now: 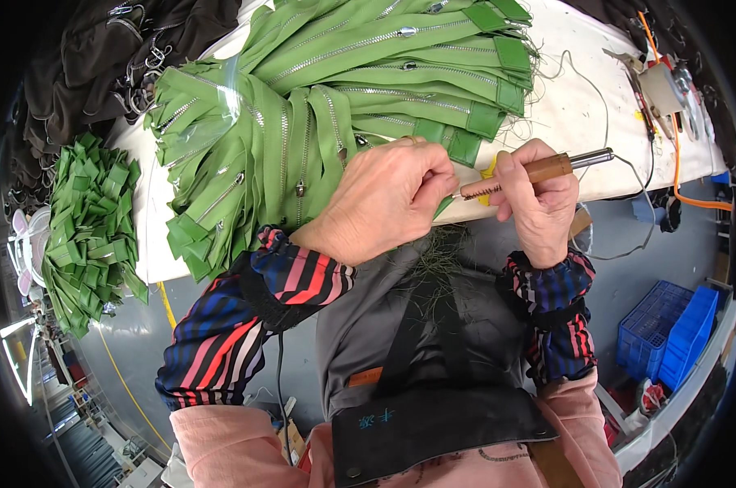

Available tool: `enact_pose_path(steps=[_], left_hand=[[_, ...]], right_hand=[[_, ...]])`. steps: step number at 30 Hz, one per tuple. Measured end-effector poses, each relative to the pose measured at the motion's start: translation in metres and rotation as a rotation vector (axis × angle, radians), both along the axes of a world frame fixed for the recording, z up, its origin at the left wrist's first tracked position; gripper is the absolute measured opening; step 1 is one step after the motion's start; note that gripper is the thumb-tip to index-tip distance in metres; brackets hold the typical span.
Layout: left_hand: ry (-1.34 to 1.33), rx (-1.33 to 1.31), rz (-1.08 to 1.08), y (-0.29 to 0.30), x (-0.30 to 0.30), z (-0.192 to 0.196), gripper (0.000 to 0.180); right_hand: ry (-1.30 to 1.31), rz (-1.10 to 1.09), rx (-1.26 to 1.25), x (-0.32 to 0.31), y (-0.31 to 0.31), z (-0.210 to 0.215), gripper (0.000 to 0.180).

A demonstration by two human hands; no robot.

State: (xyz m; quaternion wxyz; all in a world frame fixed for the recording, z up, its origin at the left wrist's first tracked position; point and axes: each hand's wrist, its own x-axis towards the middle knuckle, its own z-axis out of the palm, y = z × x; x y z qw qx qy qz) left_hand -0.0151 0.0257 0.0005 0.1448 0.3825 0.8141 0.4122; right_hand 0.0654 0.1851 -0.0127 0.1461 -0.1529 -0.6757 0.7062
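Note:
My right hand (538, 191) grips a pen-like tool (549, 168) with a brown wooden handle, a silver rear end and a coil near its thin tip. That tip points left, close to the fingers of my left hand (388, 195). My left hand is closed in a pinch on the end of a green zipper, of which only a sliver (443, 205) shows below the fingertips. A large heap of green zippers (303, 106) with silver teeth and green end tabs lies beneath and beyond my left hand. Loose threads fray from the tabs at its right side.
More green tabbed strips (95, 232) hang at the left table edge. Dark garments (67, 73) are piled at the far left. On the white table (575, 98), thin wires run toward a spool (662, 88) and an orange cable (678, 154). Blue crates (652, 325) stand on the floor at right. Thread scraps (441, 260) cling to my apron.

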Motion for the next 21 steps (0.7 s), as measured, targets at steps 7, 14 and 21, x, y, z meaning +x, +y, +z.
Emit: enact_pose_path(steps=[7,14,21], left_hand=[[-0.015,-0.001,0.000,0.0008,0.0004,-0.0009,0.009],[0.012,0.002,-0.001,-0.0001,0.0002,-0.0006,0.008],[-0.005,0.006,-0.001,-0.0005,-0.0007,-0.0003,0.008]], right_hand=[[-0.013,-0.001,0.012,0.0012,0.0005,-0.0004,0.018],[-0.013,0.005,0.035,0.0008,0.0000,0.0004,0.017],[-0.017,0.009,0.015,-0.0005,-0.0005,0.0004,0.017]])
